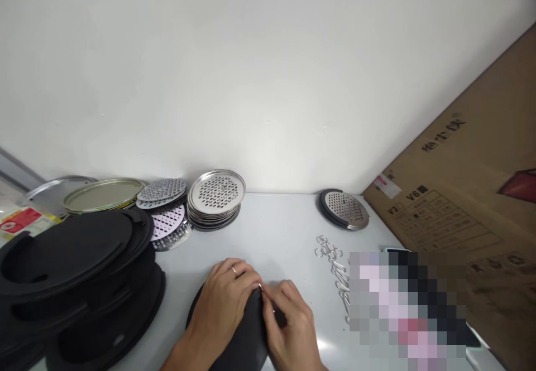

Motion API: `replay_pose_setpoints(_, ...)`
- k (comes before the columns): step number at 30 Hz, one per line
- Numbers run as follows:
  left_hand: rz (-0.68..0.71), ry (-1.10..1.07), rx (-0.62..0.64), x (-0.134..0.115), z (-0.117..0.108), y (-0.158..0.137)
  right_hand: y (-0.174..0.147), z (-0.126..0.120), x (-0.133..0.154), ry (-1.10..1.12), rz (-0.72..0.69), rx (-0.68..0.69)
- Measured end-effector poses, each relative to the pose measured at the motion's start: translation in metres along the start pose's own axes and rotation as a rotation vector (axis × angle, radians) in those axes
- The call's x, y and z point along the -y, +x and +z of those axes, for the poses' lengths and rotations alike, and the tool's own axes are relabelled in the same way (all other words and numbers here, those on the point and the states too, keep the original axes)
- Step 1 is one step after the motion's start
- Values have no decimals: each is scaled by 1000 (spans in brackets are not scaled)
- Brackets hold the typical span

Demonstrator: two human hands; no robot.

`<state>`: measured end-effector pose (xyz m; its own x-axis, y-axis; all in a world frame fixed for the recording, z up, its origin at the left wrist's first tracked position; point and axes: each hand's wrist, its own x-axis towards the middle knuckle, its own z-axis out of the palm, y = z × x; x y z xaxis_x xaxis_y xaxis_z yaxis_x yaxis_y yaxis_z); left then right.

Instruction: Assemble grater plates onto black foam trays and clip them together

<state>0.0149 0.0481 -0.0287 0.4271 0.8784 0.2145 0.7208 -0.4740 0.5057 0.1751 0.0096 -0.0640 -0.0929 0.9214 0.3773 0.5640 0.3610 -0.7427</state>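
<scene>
A round black plate lies on the table in front of me. My left hand, with a ring on one finger, rests over its left and top part, fingers bent around its far edge. Close by on the right, my right hand is pinched at the same edge. Between the two hands' fingertips shows a small shiny bit of metal wire, mostly hidden by the fingers. Farther right lie several bent metal wire hooks with ring ends, like the bit at my fingertips in colour.
Several black round holders are piled at the left. Behind them stand stacked metal grater discs and plain round metal lids. One grater disc in a black holder lies near the wall. A cardboard box closes off the right side.
</scene>
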Motion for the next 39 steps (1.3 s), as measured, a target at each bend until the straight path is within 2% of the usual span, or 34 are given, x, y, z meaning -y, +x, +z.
replay_pose_setpoints(7, -28, 20, 50, -3, -3, 5, -1, 1, -1, -24, -2, -21)
replay_pose_setpoints(15, 14, -22, -3, 0, 1, 3, -3, 4, -3, -49, -75, -25)
replay_pose_setpoints(29, 48, 57, 56, 3, 5, 1, -7, 4, -6, -72, -139, -2)
replay_pose_setpoints(39, 68, 47, 91, 5, -3, -2, -15, 1, -6, -64, -141, -4)
